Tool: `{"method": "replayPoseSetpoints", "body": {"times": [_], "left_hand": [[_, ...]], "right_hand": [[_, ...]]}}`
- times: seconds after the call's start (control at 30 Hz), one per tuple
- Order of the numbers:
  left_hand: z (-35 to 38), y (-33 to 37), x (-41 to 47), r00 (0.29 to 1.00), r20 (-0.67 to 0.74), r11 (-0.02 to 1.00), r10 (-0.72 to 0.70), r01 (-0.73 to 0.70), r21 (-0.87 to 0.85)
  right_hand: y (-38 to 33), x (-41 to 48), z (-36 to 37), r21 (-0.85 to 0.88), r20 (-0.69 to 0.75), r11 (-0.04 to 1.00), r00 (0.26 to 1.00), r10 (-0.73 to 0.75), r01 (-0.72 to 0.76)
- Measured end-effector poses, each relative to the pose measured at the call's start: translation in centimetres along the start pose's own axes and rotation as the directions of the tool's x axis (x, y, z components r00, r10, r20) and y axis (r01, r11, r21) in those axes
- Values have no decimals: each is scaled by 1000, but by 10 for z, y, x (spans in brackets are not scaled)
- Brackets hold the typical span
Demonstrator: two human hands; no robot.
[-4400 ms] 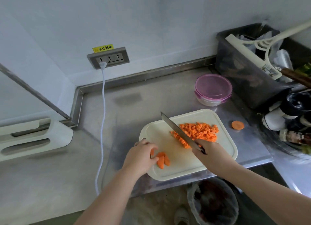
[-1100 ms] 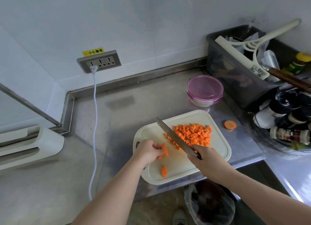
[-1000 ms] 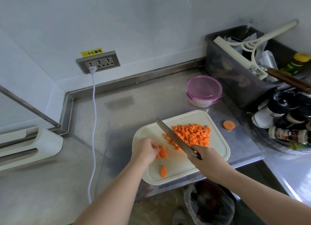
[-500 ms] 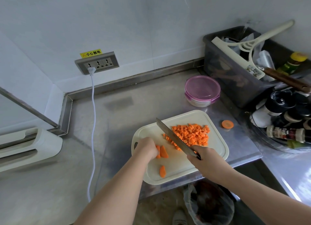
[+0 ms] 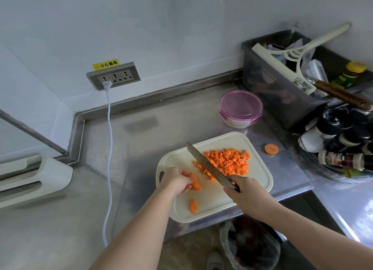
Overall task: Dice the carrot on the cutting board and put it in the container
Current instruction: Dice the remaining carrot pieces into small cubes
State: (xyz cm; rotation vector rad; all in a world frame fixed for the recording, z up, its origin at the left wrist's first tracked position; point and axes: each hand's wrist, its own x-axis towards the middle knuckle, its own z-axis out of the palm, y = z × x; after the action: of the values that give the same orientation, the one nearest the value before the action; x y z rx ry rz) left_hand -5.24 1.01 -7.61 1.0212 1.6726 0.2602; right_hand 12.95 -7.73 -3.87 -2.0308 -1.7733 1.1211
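A cream cutting board (image 5: 260,168) lies on the steel counter with a heap of diced carrot (image 5: 228,161) on its far right part. My left hand (image 5: 175,180) pinches a carrot piece (image 5: 195,182) at the board's left side. A second carrot piece (image 5: 193,206) lies alone near the board's front edge. My right hand (image 5: 244,189) grips a knife (image 5: 207,165) by the handle, its blade slanting up and left beside the diced heap. The round container (image 5: 240,108) with a pink lid stands behind the board, lid on.
A carrot end slice (image 5: 271,148) lies on the counter right of the board. A dark bin (image 5: 282,84) of utensils and a tray of spice bottles (image 5: 341,158) crowd the right. A white cable (image 5: 109,148) hangs from the wall socket at left. A bagged waste bin (image 5: 250,247) sits below.
My left hand has gathered the carrot piece closer under its fingers on the board's left side. The knife and my right hand have barely moved.
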Motion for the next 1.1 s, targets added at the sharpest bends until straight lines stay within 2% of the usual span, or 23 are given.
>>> {"method": "replayPoseSetpoints", "body": {"times": [0.2,0.27,0.4,0.47,0.53,0.67,0.73,0.77,0.83,0.87,0.9,0.97,1.03,1.1], "left_hand": [[0,-6,-9,970,-113,926,214,-165,339],[-6,-6,-15,964,-85,872,253,-189,453],[0,-10,-31,984,114,669,139,-179,722],[10,-16,-32,990,118,567,77,-141,812],[18,-23,-31,995,71,516,74,-99,851],[22,-29,-33,990,52,594,135,-123,795],[16,-26,-34,980,63,682,189,-177,709],[11,-24,-33,978,46,771,206,-191,607],[3,-18,-28,988,-1,952,157,-151,267],[1,-15,-25,993,-10,990,114,-113,80],[1,-13,-21,997,-4,995,74,-74,-68],[3,-8,-15,999,24,979,26,-21,-202],[5,-7,-12,1000,20,980,9,-5,-200],[7,-8,-9,999,-40,993,27,-31,-113]], "right_hand": [[-3,-1,-2,-8,17,1000,1000,0,0],[-3,-1,-2,-7,23,1000,1000,-2,2],[-4,0,-1,-13,25,1000,1000,-3,4],[-5,1,0,-14,21,1000,1000,-6,6],[-6,1,0,-1,19,1000,1000,-6,6],[-6,1,0,20,13,1000,1000,-5,4],[-6,1,-1,32,18,999,1000,5,-5],[-6,0,-1,41,22,999,1000,11,-12],[-5,0,0,63,27,998,999,24,-26],[-5,0,0,75,26,997,999,30,-32],[-5,-1,1,83,26,996,999,36,-38],[-5,-2,5,82,34,996,999,40,-43],[-6,-2,9,87,51,995,998,39,-44],[-5,0,14,95,70,994,997,45,-51]]}}
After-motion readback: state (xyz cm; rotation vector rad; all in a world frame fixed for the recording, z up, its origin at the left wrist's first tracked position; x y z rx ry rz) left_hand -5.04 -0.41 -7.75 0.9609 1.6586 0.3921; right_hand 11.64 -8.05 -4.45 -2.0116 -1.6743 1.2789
